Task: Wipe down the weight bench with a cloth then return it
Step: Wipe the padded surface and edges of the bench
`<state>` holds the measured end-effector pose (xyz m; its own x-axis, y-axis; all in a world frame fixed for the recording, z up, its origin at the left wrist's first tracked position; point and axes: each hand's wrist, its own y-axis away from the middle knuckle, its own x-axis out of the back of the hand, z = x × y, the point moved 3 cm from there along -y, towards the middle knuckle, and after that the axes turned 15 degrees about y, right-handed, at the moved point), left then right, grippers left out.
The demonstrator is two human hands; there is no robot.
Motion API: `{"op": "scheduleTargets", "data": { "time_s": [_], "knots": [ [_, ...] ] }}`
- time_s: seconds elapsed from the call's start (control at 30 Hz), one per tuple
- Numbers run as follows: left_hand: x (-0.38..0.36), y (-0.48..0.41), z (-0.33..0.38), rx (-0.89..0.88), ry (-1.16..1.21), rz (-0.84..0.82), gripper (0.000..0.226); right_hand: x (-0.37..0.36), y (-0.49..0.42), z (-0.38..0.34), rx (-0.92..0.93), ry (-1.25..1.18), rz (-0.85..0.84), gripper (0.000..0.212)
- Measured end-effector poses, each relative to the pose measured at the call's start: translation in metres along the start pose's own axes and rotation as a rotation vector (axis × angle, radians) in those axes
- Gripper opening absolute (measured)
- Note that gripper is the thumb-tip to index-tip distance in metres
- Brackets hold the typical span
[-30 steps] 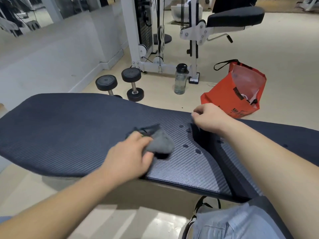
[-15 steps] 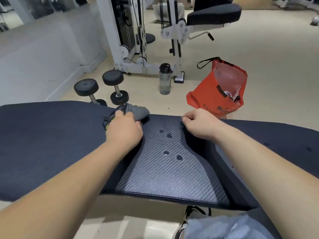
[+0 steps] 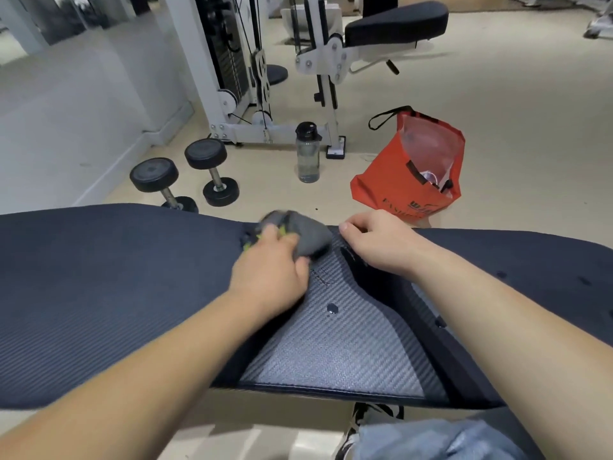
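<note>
The dark blue weight bench (image 3: pixel 99 293) stretches across the view, with a grey textured panel (image 3: pixel 335 356) at its middle. A water drop (image 3: pixel 332 308) sits on that panel. My left hand (image 3: pixel 272 270) grips a bunched grey cloth (image 3: pixel 308 237) with green trim and presses it on the bench near the far edge. My right hand (image 3: pixel 378 242) rests with curled fingers on the far edge, beside the gap between the pads, a little right of the cloth.
On the floor beyond the bench stand two black dumbbells (image 3: pixel 185 177), a clear water bottle (image 3: pixel 308 154) and an open red bag (image 3: pixel 414 167). A white cable machine (image 3: pixel 265 78) with a black seat pad stands behind them. My knee in jeans (image 3: pixel 441 439) shows below.
My left hand has swept the cloth from the near middle of the panel to the far edge, then rightward toward my right hand. Several drops on the panel have gone.
</note>
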<state>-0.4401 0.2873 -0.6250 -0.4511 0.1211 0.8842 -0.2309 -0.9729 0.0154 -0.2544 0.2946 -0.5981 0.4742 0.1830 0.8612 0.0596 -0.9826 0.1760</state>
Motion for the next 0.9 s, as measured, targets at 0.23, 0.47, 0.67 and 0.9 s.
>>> {"op": "scheduleTargets", "data": {
  "time_s": [0.23, 0.47, 0.67, 0.9],
  "knots": [
    [0.010, 0.024, -0.010, -0.129, -0.040, -0.048, 0.037, 0.000, 0.002, -0.002, 0.012, 0.016, 0.017, 0.029],
    [-0.013, 0.092, 0.035, -0.189, 0.029, -0.083, 0.032, 0.012, 0.011, 0.001, 0.010, 0.008, 0.072, 0.028],
    [0.019, 0.065, -0.019, -0.057, -0.042, -0.048, 0.036, 0.005, 0.019, -0.006, 0.030, 0.034, 0.004, 0.032],
    [-0.003, 0.093, 0.024, -0.065, -0.008, -0.165, 0.043, 0.005, 0.024, -0.017, 0.091, 0.117, 0.024, 0.026]
  ]
}}
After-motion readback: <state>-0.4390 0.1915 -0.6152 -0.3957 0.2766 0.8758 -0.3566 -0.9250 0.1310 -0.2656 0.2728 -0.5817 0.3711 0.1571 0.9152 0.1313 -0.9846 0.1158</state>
